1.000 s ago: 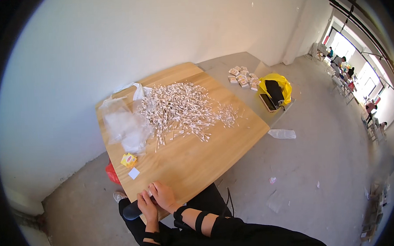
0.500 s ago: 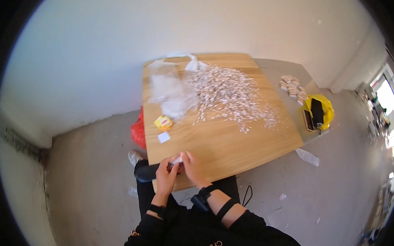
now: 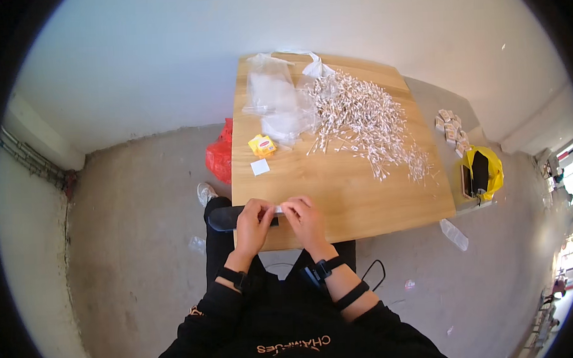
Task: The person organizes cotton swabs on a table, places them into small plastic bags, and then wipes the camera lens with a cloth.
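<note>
My left hand and my right hand meet over the near edge of the wooden table. A small whitish piece spans the gap between their fingertips, pinched from both sides. Fingers cover most of it, so its kind is unclear. Beside and partly behind my left hand lies a dark, rounded flat object at the table's edge. Farther off, a white square card lies just below some small yellow packets. A large heap of cotton swabs spreads over the far right half.
Clear plastic bags lie at the far left of the table. A red bag hangs beside its left edge. On a lower grey surface to the right are several small packs and a yellow bag with dark items.
The view has shifted, so the table sits higher and farther right. My hands have drawn slightly apart, with the small whitish piece now held between both sets of fingertips.
</note>
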A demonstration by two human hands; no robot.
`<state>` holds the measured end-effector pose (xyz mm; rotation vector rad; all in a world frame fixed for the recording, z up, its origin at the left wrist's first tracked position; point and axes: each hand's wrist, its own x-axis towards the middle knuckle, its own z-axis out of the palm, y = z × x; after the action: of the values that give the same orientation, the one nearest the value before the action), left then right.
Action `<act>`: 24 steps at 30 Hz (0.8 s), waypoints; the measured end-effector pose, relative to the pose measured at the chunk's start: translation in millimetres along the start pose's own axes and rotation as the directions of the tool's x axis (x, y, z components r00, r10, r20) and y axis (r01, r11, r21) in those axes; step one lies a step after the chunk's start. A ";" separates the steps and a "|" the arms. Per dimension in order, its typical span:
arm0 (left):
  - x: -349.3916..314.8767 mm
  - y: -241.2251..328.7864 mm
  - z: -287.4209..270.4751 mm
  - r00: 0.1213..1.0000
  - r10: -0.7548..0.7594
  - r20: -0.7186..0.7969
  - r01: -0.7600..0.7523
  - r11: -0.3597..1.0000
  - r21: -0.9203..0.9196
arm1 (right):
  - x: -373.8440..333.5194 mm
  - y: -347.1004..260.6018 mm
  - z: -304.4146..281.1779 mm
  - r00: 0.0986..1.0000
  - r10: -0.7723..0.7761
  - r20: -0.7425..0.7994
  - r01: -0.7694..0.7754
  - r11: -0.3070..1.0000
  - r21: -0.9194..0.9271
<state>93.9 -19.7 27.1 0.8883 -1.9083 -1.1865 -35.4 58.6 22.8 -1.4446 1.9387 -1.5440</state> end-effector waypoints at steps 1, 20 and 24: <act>-0.4 -3.9 0.8 0.997 -0.079 0.014 0.080 0.995 -0.052 | 0.4 0.1 1.9 1.000 0.007 -0.011 -0.008 1.000 -0.029; 3.0 5.3 -11.9 0.985 0.046 0.167 -0.076 0.981 0.177 | 10.0 10.3 6.2 0.963 0.261 0.067 -0.265 0.962 0.063; 7.7 2.3 -7.5 0.982 0.094 0.162 -0.117 0.983 0.141 | 6.5 -16.1 -13.5 0.991 -0.014 0.130 0.041 0.978 -0.206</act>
<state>95.9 -28.5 33.3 0.7802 -2.1668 -1.0863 -39.7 62.2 44.0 -1.6169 2.0607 -1.2543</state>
